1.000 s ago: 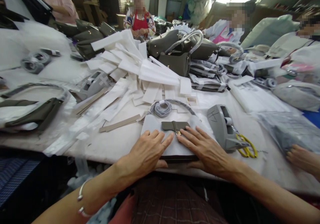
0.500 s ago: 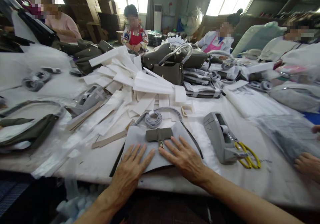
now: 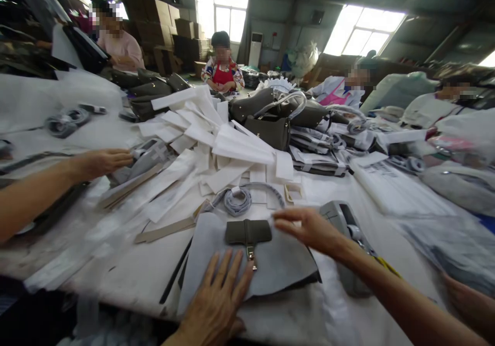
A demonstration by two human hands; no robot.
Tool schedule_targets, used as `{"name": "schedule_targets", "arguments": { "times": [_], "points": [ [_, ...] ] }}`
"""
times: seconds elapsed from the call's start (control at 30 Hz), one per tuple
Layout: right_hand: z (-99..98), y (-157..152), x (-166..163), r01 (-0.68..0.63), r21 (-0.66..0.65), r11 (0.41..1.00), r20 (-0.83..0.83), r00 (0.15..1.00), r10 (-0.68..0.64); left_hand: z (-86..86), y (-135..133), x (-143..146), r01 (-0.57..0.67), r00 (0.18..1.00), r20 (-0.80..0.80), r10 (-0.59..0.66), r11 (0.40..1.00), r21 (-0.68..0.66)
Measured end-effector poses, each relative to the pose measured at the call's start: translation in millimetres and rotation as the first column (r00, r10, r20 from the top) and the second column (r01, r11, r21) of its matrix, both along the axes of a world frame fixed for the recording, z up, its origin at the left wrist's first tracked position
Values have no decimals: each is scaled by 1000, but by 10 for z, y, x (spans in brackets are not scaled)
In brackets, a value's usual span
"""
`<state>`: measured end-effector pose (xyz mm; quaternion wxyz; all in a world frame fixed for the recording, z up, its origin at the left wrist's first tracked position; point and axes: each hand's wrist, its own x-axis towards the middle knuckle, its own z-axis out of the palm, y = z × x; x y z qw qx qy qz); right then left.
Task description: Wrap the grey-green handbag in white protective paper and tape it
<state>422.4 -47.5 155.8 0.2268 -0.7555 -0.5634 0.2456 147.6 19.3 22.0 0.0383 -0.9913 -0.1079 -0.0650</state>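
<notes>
My left hand (image 3: 218,299) lies flat, fingers spread, pinning the grey-wrapped bag (image 3: 278,263) at the table's (image 3: 135,271) near edge against sliding; my right hand (image 3: 313,228) hovers half-open, empty, beside the tape dispenser (image 3: 336,214).

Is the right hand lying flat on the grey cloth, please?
No, the right hand is raised by the tape dispenser; only the left hand lies flat on the cloth.

L hand (image 3: 216,305) & R hand (image 3: 309,227) bare, forearms (image 3: 386,289) bare too.
</notes>
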Motion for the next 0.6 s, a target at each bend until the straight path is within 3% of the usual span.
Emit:
{"name": "schedule_targets", "arguments": {
  "times": [0.03,0.07,0.1,0.2,0.3,0.4,0.53,0.6],
  "points": [
    [47,186,198,187,83,979,44,981,-191,-27,-18,-14,-10,1000,13,10,1000,-10],
    [66,378,391,374,160,913,53,921,-387,-42,-31,-27,-19,1000,24,20,1000,-17],
    [62,566,572,470,204,859,60,870,-490,-48,-41,-36,-33,999,32,33,999,-19],
    [-40,1023,969,616,250,747,20,768,-640,-37,-57,-40,-56,998,39,56,998,-14],
    [-182,1242,1150,707,241,665,-69,696,-715,-33,-50,-30,-46,998,40,47,999,-20],
    [-265,1239,1229,754,219,620,-171,655,-736,-35,-21,-27,-7,998,56,10,999,-52],
    [-130,975,1146,738,229,635,-312,673,-670,28,25,-33,41,996,81,-33,994,-101],
    [39,760,894,667,322,672,-299,745,-596,94,41,-32,47,997,71,-39,992,-116]
  ]
}}
